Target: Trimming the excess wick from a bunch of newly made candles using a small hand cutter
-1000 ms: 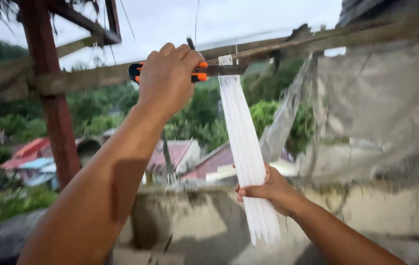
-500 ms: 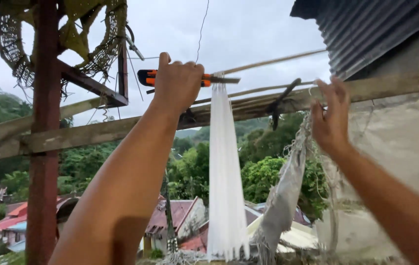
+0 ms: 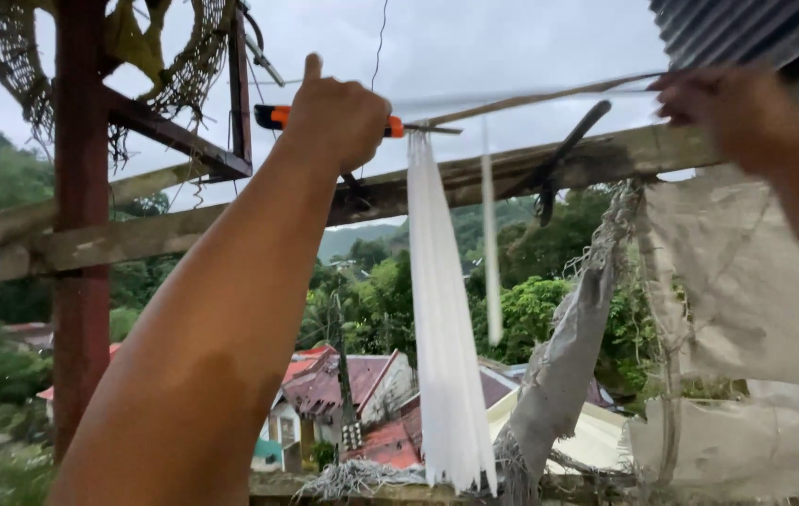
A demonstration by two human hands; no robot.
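1. Head view: your left hand point(image 3: 339, 117) is fisted around an orange-handled tool point(image 3: 273, 116), raised against the sky above the wooden beam point(image 3: 474, 178).
2. White strips point(image 3: 442, 319) hang from the tool's tip, down past the beam.
3. Your right hand point(image 3: 732, 112) is blurred at a thin cane point(image 3: 531, 96); its fingers cannot be read.

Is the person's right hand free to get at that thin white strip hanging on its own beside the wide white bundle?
Probably yes. The right hand is up at the line, and the thin strip hangs in open air to its left, apart from the wide white bundle. Nothing seems to block it.
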